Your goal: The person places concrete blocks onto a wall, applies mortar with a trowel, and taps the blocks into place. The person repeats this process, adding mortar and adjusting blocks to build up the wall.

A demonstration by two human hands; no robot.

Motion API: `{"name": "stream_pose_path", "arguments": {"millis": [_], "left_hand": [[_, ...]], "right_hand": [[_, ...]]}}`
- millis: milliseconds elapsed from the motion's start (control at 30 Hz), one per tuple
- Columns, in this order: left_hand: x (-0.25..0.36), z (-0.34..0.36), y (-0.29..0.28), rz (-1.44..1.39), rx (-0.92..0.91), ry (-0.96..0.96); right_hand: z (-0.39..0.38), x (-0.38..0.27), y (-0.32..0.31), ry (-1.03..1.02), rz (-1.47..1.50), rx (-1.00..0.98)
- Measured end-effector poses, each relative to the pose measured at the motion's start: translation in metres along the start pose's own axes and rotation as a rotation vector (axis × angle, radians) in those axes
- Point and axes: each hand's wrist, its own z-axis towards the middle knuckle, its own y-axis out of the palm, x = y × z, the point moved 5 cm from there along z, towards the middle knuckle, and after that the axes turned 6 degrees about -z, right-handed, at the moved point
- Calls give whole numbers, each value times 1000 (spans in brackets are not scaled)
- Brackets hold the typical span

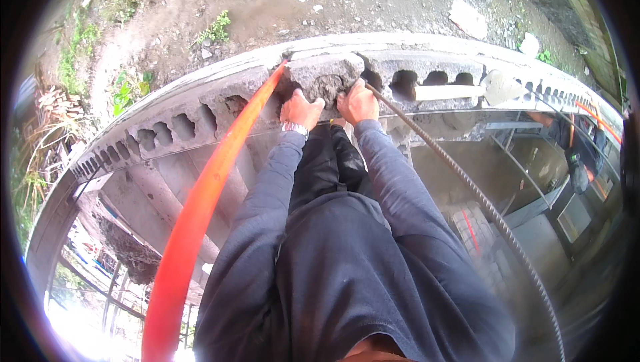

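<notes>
A rough grey concrete block (327, 67) sits in the top course of a curved hollow-block wall, straight ahead of me. My left hand (303, 110), with a band at the wrist, grips the near left side of the block. My right hand (359, 103) is closed on its near right side. Lumpy mortar (329, 87) shows on the block's near face between my hands. An orange pipe-like length (217, 162) rises past my left forearm, its tip close to the block. A ribbed steel bar (467, 185) slants beside my right hand.
A trowel with a pale handle (450, 93) lies on the wall top (427, 63) to the right. Another person's dark-sleeved arm (587, 155) is at the far right among metal bars (523, 169). Beyond the wall lies dirt ground (267, 2) with stones, litter and plants.
</notes>
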Motion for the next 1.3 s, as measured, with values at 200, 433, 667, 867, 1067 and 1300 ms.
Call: {"name": "stream_pose_path", "arguments": {"millis": [200,433,667,867,1067,1300], "left_hand": [[-1,13,0,33,-52,-21],[-8,26,7,94,-141,31],[-9,28,6,94,-166,97],[-3,26,1,87,-131,113],[-5,23,2,85,-168,107],[4,17,-7,104,-172,109]], "right_hand": [[8,0,5,40,6,-45],[12,15,30,-3,-4,-9],[13,10,21,-57,-17,35],[12,4,9,6,69,-55],[8,5,10,-31,62,45],[5,2,1,-66,105,57]]}}
